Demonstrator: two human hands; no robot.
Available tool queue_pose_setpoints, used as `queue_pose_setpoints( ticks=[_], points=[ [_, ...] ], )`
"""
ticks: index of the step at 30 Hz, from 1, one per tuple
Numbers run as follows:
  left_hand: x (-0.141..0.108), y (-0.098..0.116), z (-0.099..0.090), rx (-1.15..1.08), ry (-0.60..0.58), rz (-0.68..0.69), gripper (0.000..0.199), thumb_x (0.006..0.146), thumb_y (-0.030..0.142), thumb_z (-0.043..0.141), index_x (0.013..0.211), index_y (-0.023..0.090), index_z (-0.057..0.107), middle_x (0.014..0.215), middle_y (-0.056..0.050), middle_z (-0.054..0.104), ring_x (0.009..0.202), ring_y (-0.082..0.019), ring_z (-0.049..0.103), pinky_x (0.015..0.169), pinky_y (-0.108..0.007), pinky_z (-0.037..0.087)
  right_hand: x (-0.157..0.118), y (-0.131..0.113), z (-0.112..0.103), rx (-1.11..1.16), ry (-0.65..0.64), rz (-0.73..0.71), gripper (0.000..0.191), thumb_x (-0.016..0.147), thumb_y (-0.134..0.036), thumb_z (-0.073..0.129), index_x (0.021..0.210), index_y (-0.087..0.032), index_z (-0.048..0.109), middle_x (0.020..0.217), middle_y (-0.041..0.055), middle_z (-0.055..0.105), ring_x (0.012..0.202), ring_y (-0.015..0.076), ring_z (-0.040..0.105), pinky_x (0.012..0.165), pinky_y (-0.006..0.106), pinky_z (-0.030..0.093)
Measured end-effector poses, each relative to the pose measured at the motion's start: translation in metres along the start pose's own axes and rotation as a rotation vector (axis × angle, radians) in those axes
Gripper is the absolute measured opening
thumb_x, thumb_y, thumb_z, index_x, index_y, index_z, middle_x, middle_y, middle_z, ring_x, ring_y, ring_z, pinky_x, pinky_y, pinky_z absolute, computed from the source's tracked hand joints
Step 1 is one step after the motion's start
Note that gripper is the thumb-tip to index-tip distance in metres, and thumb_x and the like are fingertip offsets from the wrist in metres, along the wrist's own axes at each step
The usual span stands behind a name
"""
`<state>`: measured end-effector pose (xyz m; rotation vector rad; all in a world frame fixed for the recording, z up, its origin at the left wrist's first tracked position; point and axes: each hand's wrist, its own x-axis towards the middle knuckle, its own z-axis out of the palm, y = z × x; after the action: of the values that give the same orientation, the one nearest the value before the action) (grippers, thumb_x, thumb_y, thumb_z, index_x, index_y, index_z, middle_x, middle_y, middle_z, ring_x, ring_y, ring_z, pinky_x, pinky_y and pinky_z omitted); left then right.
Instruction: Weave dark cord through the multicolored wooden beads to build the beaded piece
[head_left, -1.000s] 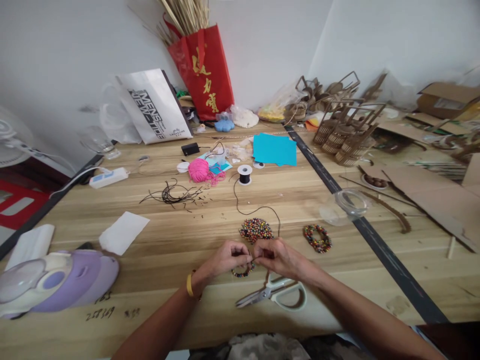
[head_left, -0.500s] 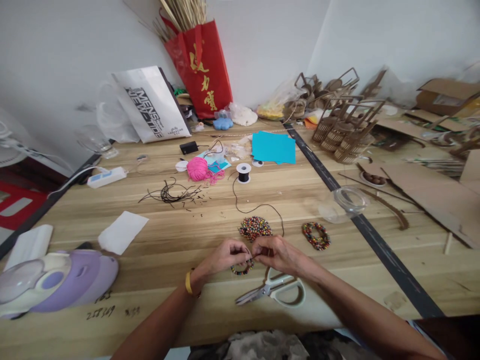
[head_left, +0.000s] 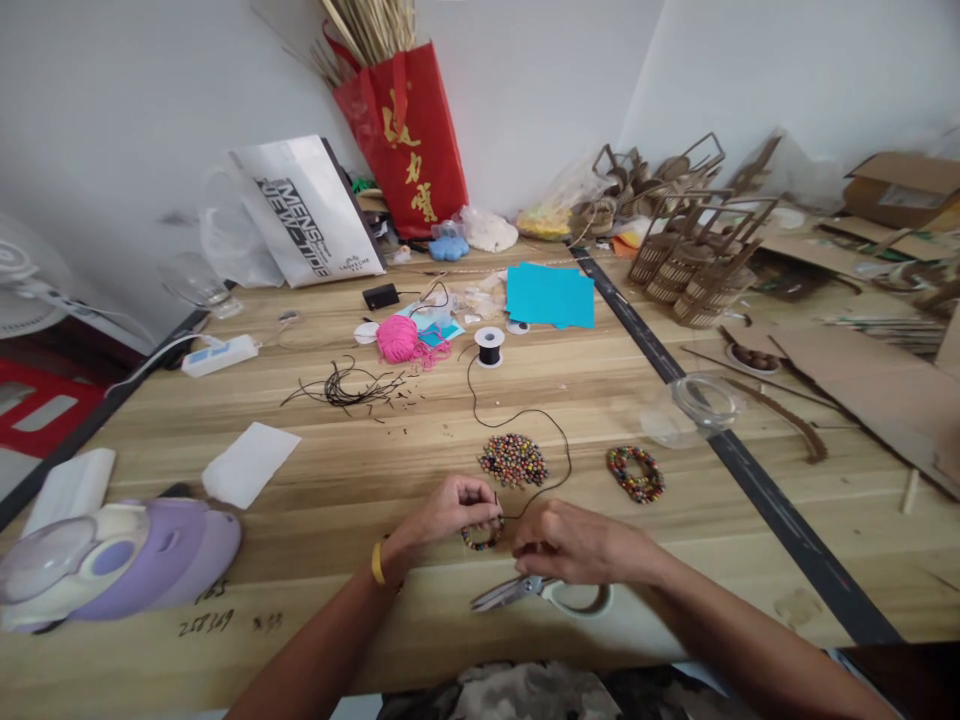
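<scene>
My left hand (head_left: 459, 510), with a yellow band at the wrist, pinches the black cord beside a small beaded bracelet (head_left: 481, 540). That cord (head_left: 568, 440) curves back to a white spool (head_left: 490, 347). Over the handles of the scissors (head_left: 525, 590) is my right hand (head_left: 574, 540), its fingers curled down; whether they grip the scissors is hidden. The blades point left. A pile of multicoloured beads (head_left: 514, 460) lies just beyond my hands, and finished-looking beaded loops (head_left: 635, 474) rest to the right.
Cut black cords (head_left: 345, 385), pink yarn (head_left: 397, 339) and blue sheets (head_left: 550, 295) lie farther back. A purple-and-white device (head_left: 150, 560) and white paper (head_left: 251, 465) are at left. On the right are a clear plastic container (head_left: 705, 400), cardboard (head_left: 870, 390) and woven baskets (head_left: 694, 270).
My right hand has let go of the cord near my left hand and moved down and right onto the scissors' handles. My left hand stays by the bracelet.
</scene>
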<state>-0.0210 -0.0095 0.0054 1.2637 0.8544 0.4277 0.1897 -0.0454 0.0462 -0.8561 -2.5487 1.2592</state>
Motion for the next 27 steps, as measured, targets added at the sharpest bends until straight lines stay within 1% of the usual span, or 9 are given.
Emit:
queue_pose_setpoints(
  ticks=[2, 4, 7, 9, 12, 15, 17, 23, 27],
  points=[
    [0.0, 0.001, 0.0, -0.01, 0.003, -0.017, 0.043, 0.063, 0.051, 0.074, 0.066, 0.01, 0.061, 0.059, -0.003, 0.062, 0.052, -0.009, 0.052, 0.051, -0.02, 0.039, 0.001, 0.0, 0.001, -0.072, 0.047, 0.076, 0.019, 0.086, -0.016, 0.052, 0.071, -0.015, 0.064, 0.062, 0.0018, 0.06, 0.057, 0.0114, 0.051, 0.055, 0.021, 0.032],
    [0.001, 0.001, 0.001, -0.017, 0.005, -0.023, 0.044, 0.062, 0.051, 0.075, 0.064, 0.01, 0.061, 0.058, -0.003, 0.062, 0.051, -0.009, 0.052, 0.051, -0.02, 0.039, 0.002, -0.001, 0.002, -0.073, 0.114, 0.139, 0.017, 0.086, -0.017, 0.051, 0.075, -0.015, 0.064, 0.066, 0.0022, 0.061, 0.06, 0.0119, 0.053, 0.057, 0.021, 0.034],
    [0.001, 0.0, 0.001, -0.033, 0.002, -0.012, 0.044, 0.061, 0.052, 0.075, 0.063, 0.01, 0.06, 0.057, -0.003, 0.062, 0.051, -0.009, 0.052, 0.052, -0.02, 0.039, 0.004, -0.002, 0.003, 0.054, 0.231, 0.216, 0.01, 0.085, -0.018, 0.053, 0.081, -0.016, 0.062, 0.072, 0.0011, 0.061, 0.061, 0.011, 0.055, 0.057, 0.019, 0.037],
    [0.001, 0.0, 0.0, -0.037, -0.012, -0.001, 0.044, 0.062, 0.052, 0.075, 0.063, 0.011, 0.061, 0.057, -0.002, 0.062, 0.051, -0.008, 0.051, 0.052, -0.02, 0.039, 0.007, -0.001, 0.007, 0.186, 0.275, 0.255, 0.005, 0.083, -0.017, 0.055, 0.081, -0.016, 0.059, 0.069, -0.0008, 0.059, 0.056, 0.0096, 0.054, 0.052, 0.018, 0.038],
    [0.0, 0.002, 0.0, -0.021, -0.021, -0.002, 0.044, 0.062, 0.052, 0.075, 0.063, 0.01, 0.061, 0.057, -0.001, 0.06, 0.051, -0.008, 0.05, 0.052, -0.019, 0.039, 0.012, 0.004, 0.018, 0.44, 0.304, 0.296, 0.006, 0.082, -0.022, 0.056, 0.081, -0.016, 0.055, 0.062, -0.0033, 0.055, 0.049, 0.0089, 0.054, 0.045, 0.017, 0.04],
    [-0.001, 0.004, 0.0, 0.001, -0.03, -0.017, 0.043, 0.062, 0.052, 0.075, 0.064, 0.01, 0.062, 0.057, -0.001, 0.059, 0.052, -0.008, 0.049, 0.052, -0.019, 0.038, 0.017, 0.011, 0.03, 0.679, 0.347, 0.336, 0.015, 0.079, -0.028, 0.06, 0.079, -0.017, 0.051, 0.06, -0.004, 0.055, 0.046, 0.0086, 0.054, 0.042, 0.017, 0.042],
    [-0.001, 0.004, 0.0, 0.011, -0.042, -0.015, 0.042, 0.064, 0.051, 0.074, 0.065, 0.01, 0.063, 0.058, -0.002, 0.06, 0.053, -0.009, 0.049, 0.053, -0.02, 0.038, 0.02, 0.014, 0.036, 0.781, 0.374, 0.355, 0.021, 0.076, -0.031, 0.063, 0.075, -0.017, 0.048, 0.058, -0.0042, 0.055, 0.045, 0.0082, 0.053, 0.04, 0.016, 0.042],
    [0.0, 0.001, -0.002, 0.045, -0.054, 0.02, 0.035, 0.065, 0.044, 0.075, 0.066, 0.011, 0.066, 0.062, -0.002, 0.063, 0.059, -0.011, 0.052, 0.058, -0.021, 0.04, 0.024, 0.021, 0.041, 0.908, 0.38, 0.367, 0.031, 0.069, -0.037, 0.071, 0.071, -0.018, 0.046, 0.051, -0.0062, 0.053, 0.041, 0.0081, 0.052, 0.038, 0.017, 0.042],
    [0.0, 0.001, -0.003, 0.053, -0.052, 0.007, 0.031, 0.064, 0.041, 0.076, 0.067, 0.011, 0.068, 0.062, -0.002, 0.063, 0.059, -0.011, 0.052, 0.059, -0.022, 0.039, 0.024, 0.024, 0.042, 0.923, 0.37, 0.369, 0.032, 0.067, -0.037, 0.072, 0.07, -0.017, 0.048, 0.052, -0.0054, 0.055, 0.042, 0.0085, 0.053, 0.039, 0.018, 0.044]
  ],
)
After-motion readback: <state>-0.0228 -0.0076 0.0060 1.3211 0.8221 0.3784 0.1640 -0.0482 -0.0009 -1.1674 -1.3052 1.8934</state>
